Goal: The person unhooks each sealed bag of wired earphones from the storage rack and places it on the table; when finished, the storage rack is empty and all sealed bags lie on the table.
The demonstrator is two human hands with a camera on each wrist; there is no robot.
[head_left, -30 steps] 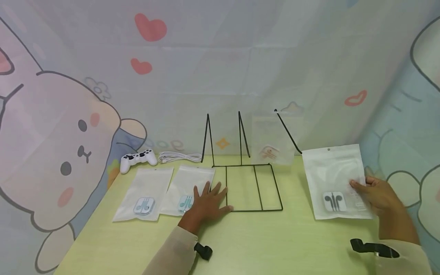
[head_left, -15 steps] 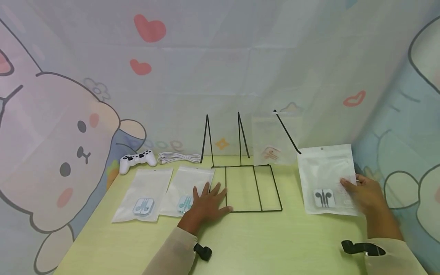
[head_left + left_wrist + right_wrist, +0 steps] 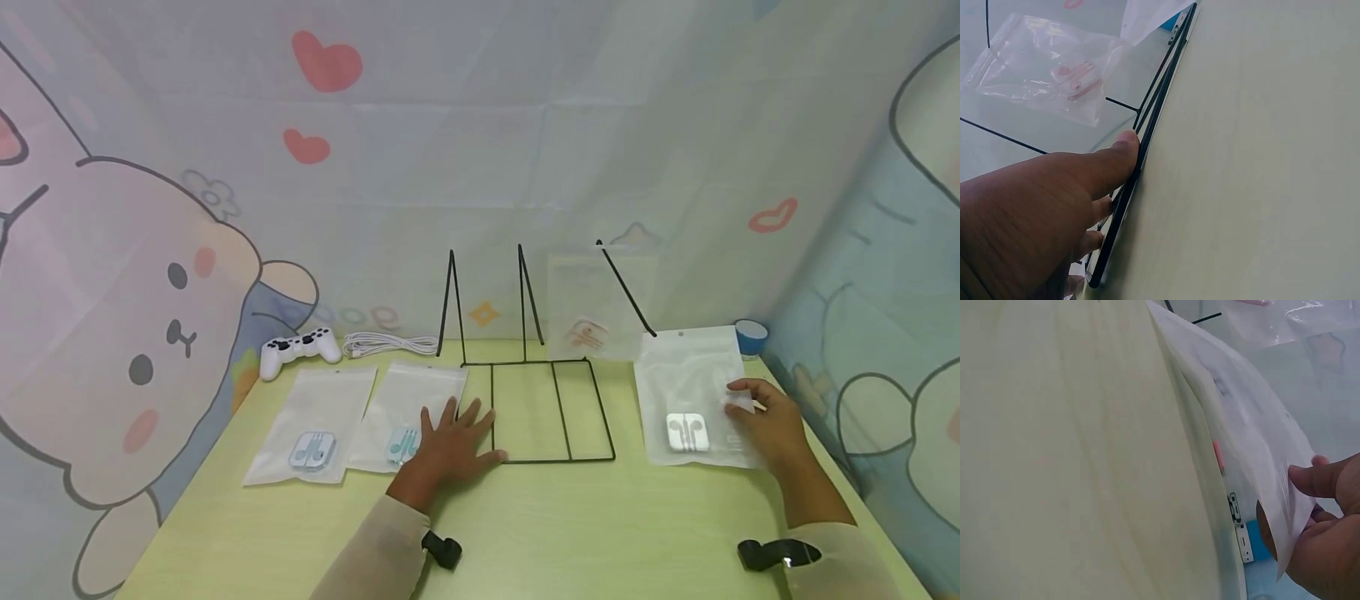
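Note:
My right hand [image 3: 772,423] pinches the right edge of a white pouch [image 3: 693,375] with earphones in a square case near its bottom. In the right wrist view, thumb and fingers bend that pouch's edge [image 3: 1260,431]. Left of it, my left hand [image 3: 453,442] lies with fingers spread over the left side of a black wire rack [image 3: 572,460]. The thumb touches the rack's front wire in the left wrist view. On the rack's right prong hangs a clear bag [image 3: 592,296] with reddish earphones inside. Under the left hand's side lies a second white pouch [image 3: 423,387], partly covered.
Another white earphone pouch [image 3: 330,408] lies farther left. Behind the pouches are a white game controller [image 3: 300,348] and a coiled white cable [image 3: 390,342]. A blue round container [image 3: 751,337] stands at the back right. A printed curtain [image 3: 480,150] hangs behind the table.
My right hand has moved left with the pouch, toward the rack. The blue container has come into view behind it. My left hand stays on the rack.

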